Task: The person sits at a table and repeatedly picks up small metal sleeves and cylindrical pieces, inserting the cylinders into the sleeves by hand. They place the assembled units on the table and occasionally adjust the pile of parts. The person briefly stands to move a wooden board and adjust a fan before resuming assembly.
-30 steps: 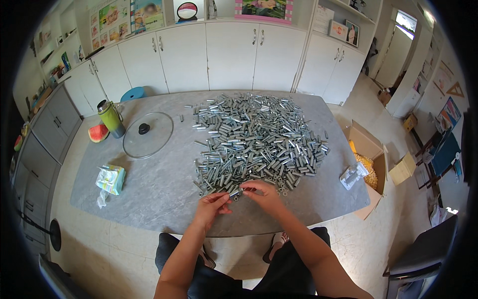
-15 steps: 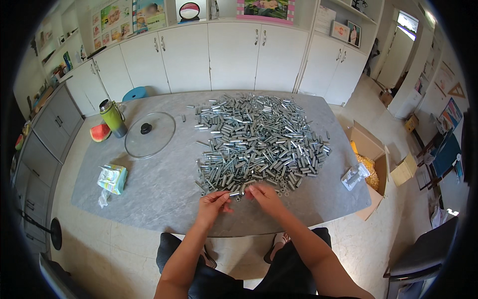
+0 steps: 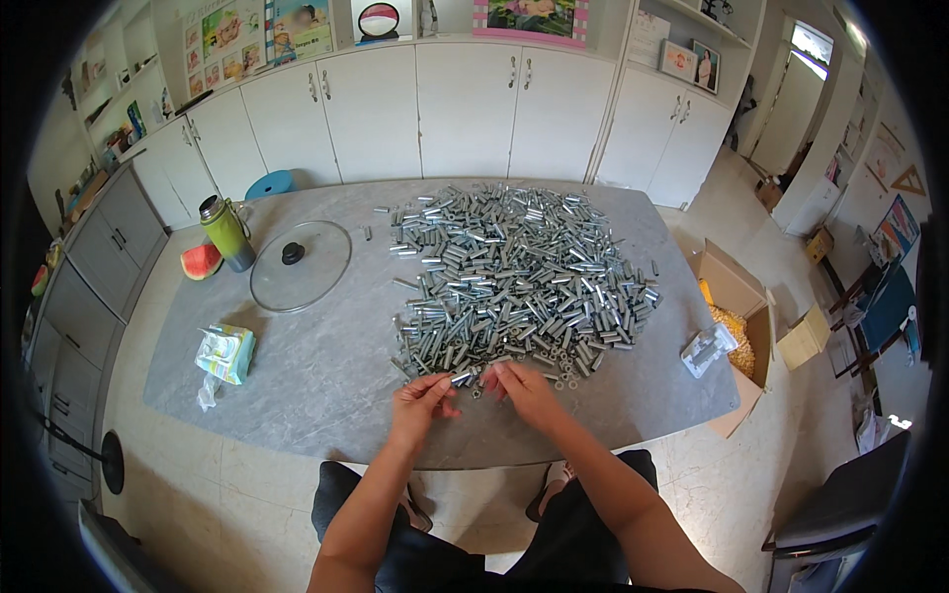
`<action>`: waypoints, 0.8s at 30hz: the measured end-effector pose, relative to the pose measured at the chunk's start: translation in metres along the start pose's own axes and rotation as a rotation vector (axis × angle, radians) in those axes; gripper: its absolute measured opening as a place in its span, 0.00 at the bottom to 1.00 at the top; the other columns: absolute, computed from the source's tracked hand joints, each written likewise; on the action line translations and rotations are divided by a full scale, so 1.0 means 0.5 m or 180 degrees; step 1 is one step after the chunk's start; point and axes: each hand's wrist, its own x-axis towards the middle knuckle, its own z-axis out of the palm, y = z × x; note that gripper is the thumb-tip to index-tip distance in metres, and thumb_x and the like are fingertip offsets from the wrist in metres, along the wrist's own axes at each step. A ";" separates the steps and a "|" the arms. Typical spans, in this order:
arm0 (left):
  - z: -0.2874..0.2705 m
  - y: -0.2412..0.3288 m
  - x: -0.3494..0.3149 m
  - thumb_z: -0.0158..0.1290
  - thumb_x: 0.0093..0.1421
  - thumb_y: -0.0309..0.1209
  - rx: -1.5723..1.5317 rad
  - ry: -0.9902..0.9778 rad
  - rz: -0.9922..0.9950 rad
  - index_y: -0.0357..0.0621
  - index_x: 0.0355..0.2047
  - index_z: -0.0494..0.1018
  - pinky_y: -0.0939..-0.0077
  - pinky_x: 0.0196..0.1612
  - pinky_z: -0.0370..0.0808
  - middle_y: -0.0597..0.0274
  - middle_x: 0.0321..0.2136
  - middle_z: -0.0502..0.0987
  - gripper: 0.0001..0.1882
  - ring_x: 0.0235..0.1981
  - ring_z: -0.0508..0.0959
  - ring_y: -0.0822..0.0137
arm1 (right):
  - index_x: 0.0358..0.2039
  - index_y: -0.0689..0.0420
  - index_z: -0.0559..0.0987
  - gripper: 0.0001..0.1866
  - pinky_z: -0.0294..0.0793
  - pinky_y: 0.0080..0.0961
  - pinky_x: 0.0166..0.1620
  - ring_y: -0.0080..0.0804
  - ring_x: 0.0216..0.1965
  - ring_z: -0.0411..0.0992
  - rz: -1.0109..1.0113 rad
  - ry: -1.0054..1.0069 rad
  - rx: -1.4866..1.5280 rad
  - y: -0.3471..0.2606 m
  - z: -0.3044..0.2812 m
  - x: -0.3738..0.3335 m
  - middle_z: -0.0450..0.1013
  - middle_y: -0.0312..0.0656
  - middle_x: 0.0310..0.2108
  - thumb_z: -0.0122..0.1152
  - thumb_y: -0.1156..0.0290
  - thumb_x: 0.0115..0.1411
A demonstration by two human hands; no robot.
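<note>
My left hand (image 3: 421,399) pinches a short shiny metal sleeve (image 3: 462,378) between thumb and fingertips, its free end pointing right. Just beyond that end is my right hand (image 3: 522,393), thumb and index finger pressed together; whatever they hold is too small to make out. Both hands are low over the near edge of a big pile of metal sleeves (image 3: 524,267). Several small hex nuts (image 3: 566,381) lie loose at the pile's near side, by my right hand.
On the grey table (image 3: 297,385) stand a glass lid (image 3: 326,282), green bottle (image 3: 227,235), watermelon piece (image 3: 201,262) and wipes pack (image 3: 225,353). A clear plastic package (image 3: 709,350) lies at the right edge, beside an open cardboard box (image 3: 756,326) on the floor.
My right fingers have shifted slightly, tilting upward near the sleeve's end. The sleeve stays in my left hand, raised a little.
</note>
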 end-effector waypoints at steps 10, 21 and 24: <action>-0.145 0.051 0.034 0.57 0.53 0.24 0.1452 0.1874 0.1518 0.36 0.34 0.77 0.77 0.26 0.73 0.63 0.24 0.76 0.07 0.21 0.72 0.75 | 0.37 0.54 0.77 0.13 0.69 0.30 0.42 0.38 0.38 0.69 -0.1443 0.0353 -0.2209 0.003 0.001 0.013 0.71 0.40 0.37 0.57 0.78 0.49; -0.189 0.050 0.029 0.58 0.46 0.24 0.3511 0.2390 0.1724 0.42 0.31 0.78 0.66 0.43 0.68 0.57 0.30 0.77 0.09 0.35 0.71 0.56 | 0.32 0.54 0.77 0.10 0.66 0.33 0.44 0.38 0.42 0.67 -0.1362 0.0219 -0.2259 0.022 0.007 0.019 0.70 0.37 0.38 0.61 0.74 0.46; -0.176 0.051 0.028 0.58 0.44 0.23 0.3838 0.2547 0.2191 0.43 0.29 0.78 0.65 0.43 0.68 0.57 0.31 0.76 0.08 0.36 0.71 0.55 | 0.32 0.54 0.77 0.09 0.66 0.33 0.44 0.38 0.42 0.68 -0.1337 0.0345 -0.2194 0.020 0.003 0.015 0.71 0.37 0.38 0.61 0.74 0.47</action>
